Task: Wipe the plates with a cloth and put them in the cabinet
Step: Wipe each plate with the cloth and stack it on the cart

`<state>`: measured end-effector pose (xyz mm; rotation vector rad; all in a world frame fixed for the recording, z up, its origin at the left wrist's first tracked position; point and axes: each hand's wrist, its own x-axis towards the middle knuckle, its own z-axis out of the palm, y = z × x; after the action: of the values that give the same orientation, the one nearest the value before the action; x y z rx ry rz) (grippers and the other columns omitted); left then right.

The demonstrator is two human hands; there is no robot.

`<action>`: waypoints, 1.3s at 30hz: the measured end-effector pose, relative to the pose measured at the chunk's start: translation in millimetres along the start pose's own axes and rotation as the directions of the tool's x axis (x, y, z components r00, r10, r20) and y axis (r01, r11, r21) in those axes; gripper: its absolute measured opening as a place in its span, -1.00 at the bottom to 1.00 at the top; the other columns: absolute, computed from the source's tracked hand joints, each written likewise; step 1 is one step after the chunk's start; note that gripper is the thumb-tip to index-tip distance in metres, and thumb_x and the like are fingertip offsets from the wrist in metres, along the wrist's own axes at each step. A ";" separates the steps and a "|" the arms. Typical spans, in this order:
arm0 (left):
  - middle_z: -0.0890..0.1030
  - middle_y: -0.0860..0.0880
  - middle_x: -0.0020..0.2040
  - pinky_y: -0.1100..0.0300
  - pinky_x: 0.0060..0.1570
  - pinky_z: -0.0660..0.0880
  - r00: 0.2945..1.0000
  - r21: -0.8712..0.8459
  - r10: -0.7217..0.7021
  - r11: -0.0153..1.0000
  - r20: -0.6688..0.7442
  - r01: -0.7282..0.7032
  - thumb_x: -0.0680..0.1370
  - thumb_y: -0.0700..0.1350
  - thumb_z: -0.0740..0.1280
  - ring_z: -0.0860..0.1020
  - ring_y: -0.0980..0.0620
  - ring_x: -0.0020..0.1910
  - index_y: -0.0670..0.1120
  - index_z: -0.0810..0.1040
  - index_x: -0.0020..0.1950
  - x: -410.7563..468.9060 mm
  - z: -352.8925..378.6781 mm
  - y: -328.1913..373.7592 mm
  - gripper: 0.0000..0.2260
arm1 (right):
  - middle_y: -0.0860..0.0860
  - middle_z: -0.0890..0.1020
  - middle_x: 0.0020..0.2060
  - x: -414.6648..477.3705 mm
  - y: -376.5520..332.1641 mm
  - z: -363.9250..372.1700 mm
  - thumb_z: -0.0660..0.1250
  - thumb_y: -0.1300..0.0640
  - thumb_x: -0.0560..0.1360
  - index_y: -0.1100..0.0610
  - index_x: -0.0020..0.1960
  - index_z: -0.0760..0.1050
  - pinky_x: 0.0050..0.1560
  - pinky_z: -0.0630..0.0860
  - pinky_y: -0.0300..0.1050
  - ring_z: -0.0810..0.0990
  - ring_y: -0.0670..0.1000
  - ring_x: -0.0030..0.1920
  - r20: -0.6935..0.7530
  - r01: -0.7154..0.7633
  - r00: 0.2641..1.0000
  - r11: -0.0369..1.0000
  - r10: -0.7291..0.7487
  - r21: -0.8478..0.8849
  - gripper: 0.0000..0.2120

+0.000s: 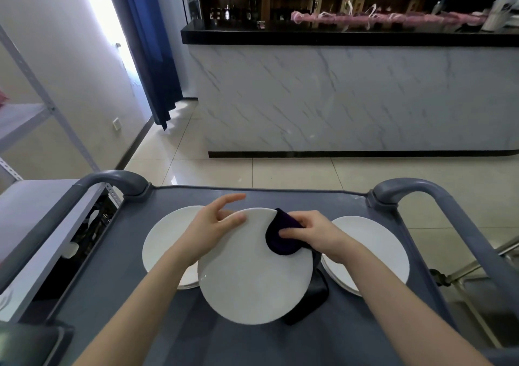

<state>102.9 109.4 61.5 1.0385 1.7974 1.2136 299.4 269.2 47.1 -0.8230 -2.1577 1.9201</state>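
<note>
A white plate (252,275) is held tilted above the grey cart top (118,295). My left hand (216,225) holds the plate's far left rim, thumb on its face and fingers behind it. My right hand (311,232) grips a dark purple cloth (278,236) and presses it against the plate's upper right rim. The cloth wraps over the edge and hangs down behind the plate. A stack of white plates (160,242) lies on the cart to the left. Another plate stack (373,250) lies to the right.
The cart has grey curved handles at the far left (112,178) and far right (415,188). A metal shelf rack (36,208) stands to the left, with dishes on a lower level. A marble-fronted bar counter (351,93) stands across the tiled floor.
</note>
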 end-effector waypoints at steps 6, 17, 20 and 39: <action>0.72 0.02 0.04 0.19 -0.11 0.58 0.944 -0.275 -0.126 0.961 -0.304 0.039 0.59 -0.03 0.41 0.68 0.12 -0.03 0.20 0.54 0.24 -12.6 10.4 -33.4 -0.75 | 0.23 0.69 -0.01 -2.0 29.6 14.0 0.36 0.32 0.52 0.34 0.15 0.57 0.10 0.56 0.06 0.65 0.15 -0.03 -0.373 0.084 0.919 0.862 0.127 0.500 -0.78; 0.68 -0.01 0.18 -0.13 0.03 0.64 0.977 -0.564 -0.154 0.825 -0.148 0.045 0.62 -0.27 0.32 0.65 -0.15 0.16 0.09 0.46 0.32 -15.2 34.3 -32.9 -0.65 | 0.25 0.69 0.01 -9.8 42.1 18.1 0.35 0.36 0.51 0.34 0.15 0.56 -0.05 0.61 -0.04 0.68 0.17 -0.04 -0.338 0.058 0.911 0.740 0.235 0.670 -0.77; 0.69 0.11 0.12 0.04 -0.17 0.66 0.997 -0.341 -0.062 0.939 -0.037 0.046 0.60 -0.16 0.39 0.68 -0.03 0.08 0.28 0.48 0.27 -16.2 9.9 -26.5 -0.62 | 0.22 0.71 -0.03 -8.7 24.8 -10.9 0.39 0.38 0.47 0.33 0.14 0.59 -0.08 0.64 -0.10 0.69 0.13 -0.08 -0.310 0.046 0.945 0.892 0.107 0.450 -0.76; 0.72 0.06 0.04 0.22 -0.22 0.61 0.977 -0.473 -0.113 0.881 -0.182 0.014 0.60 -0.19 0.38 0.70 0.02 -0.01 0.25 0.63 0.09 -22.9 5.5 -43.8 -0.70 | 0.11 0.73 -0.03 -9.1 50.3 26.7 0.44 0.34 0.45 0.19 0.09 0.62 -0.10 0.61 -0.14 0.70 0.10 -0.01 -0.339 0.100 0.939 0.895 0.060 0.434 -0.78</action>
<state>107.5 80.6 21.2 0.5860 1.5483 1.6582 310.3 243.2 -3.2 -0.9476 -1.4396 1.9665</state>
